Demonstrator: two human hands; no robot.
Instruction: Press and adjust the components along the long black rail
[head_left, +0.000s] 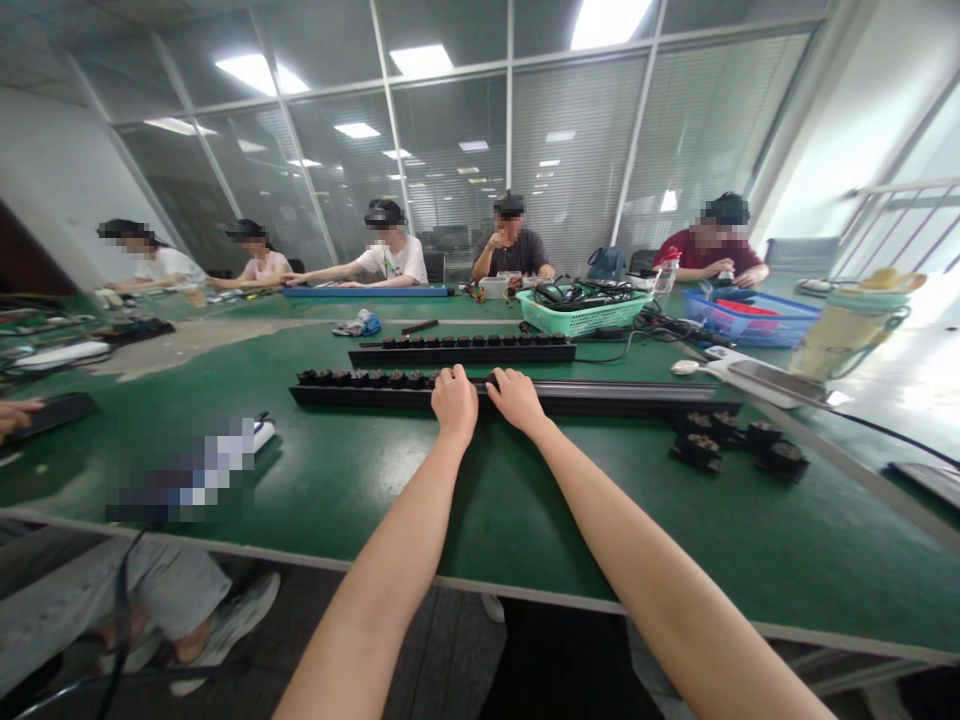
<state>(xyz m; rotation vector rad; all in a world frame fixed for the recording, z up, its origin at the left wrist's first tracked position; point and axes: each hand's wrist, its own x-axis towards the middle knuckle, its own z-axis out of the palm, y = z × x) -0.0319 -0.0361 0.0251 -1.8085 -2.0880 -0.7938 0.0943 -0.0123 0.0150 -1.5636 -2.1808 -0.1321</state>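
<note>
A long black power strip rail (615,398) lies across the green table (465,500) in front of me, its left half filled with several black socket modules (360,379). My left hand (454,398) and my right hand (514,396) rest side by side on the rail's middle, fingers curled over a module there. Their fingertips are hidden from me. A few loose black socket modules (739,443) lie on the table to the right, near the rail's end.
A second filled black rail (461,350) lies farther back. Behind it stand a green basket (581,312) of cables and a blue tray (754,318). A beige jug (844,335) stands at the right. Several people sit around the far side. A person's leg shows at the lower left.
</note>
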